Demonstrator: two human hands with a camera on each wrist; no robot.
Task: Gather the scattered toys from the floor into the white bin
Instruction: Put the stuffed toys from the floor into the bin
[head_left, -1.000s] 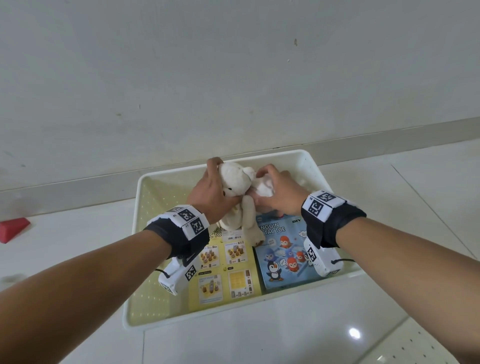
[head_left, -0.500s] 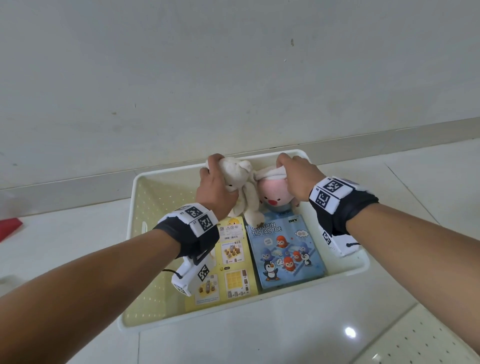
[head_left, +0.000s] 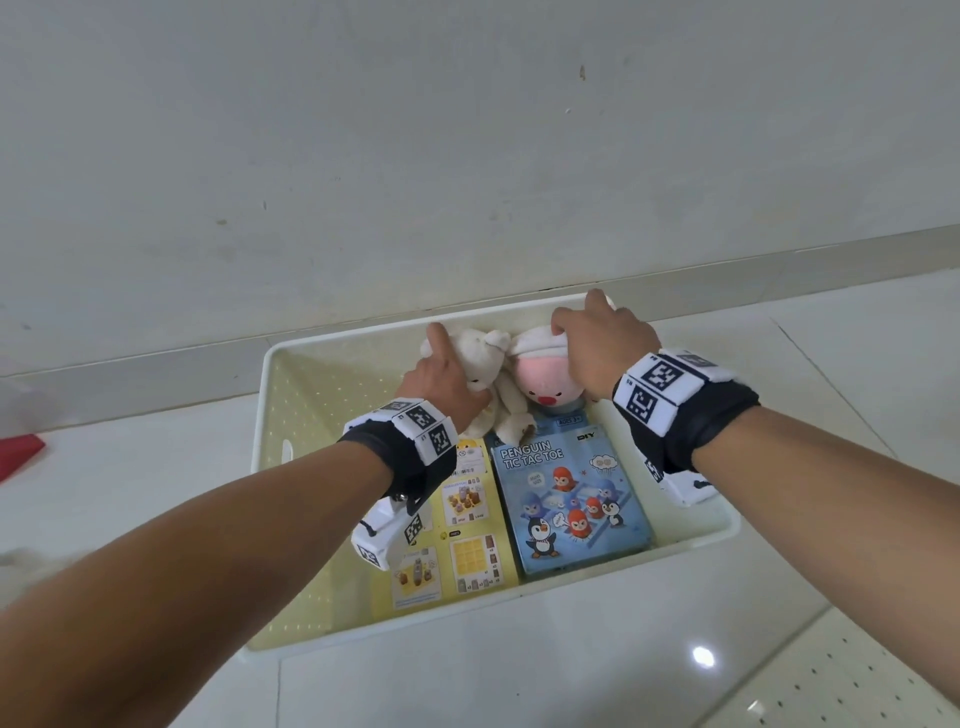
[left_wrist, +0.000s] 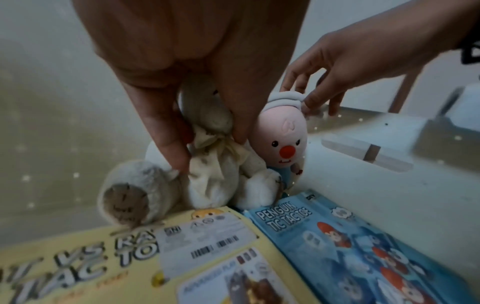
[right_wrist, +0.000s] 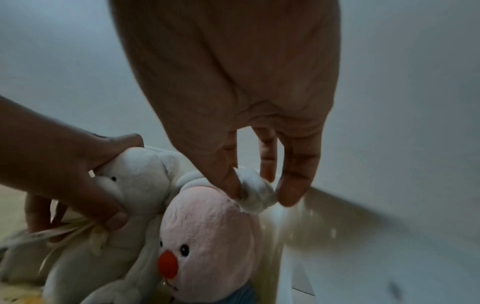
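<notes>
The white bin (head_left: 275, 426) stands on the floor by the wall. At its far end sit a cream teddy bear (head_left: 493, 384) and, to its right, a pink-faced plush with a red nose (head_left: 545, 382). My left hand (head_left: 447, 374) grips the bear's head and neck (left_wrist: 215, 127), thumb on one side and fingers on the other. My right hand (head_left: 592, 343) pinches the white cap on the pink plush (right_wrist: 255, 193) between thumb and fingertips. Both toys lean against the bin's far wall.
A yellow game box (head_left: 462, 525) and a blue Penguin Tic Tac Toe box (head_left: 566, 499) lie flat in the bin. A red object (head_left: 18, 454) lies on the floor at far left. The wall rises just behind the bin.
The two plush toys were pressed together in the bin's middle; my hands have moved them apart and back to the far wall, the pink plush's face now showing.
</notes>
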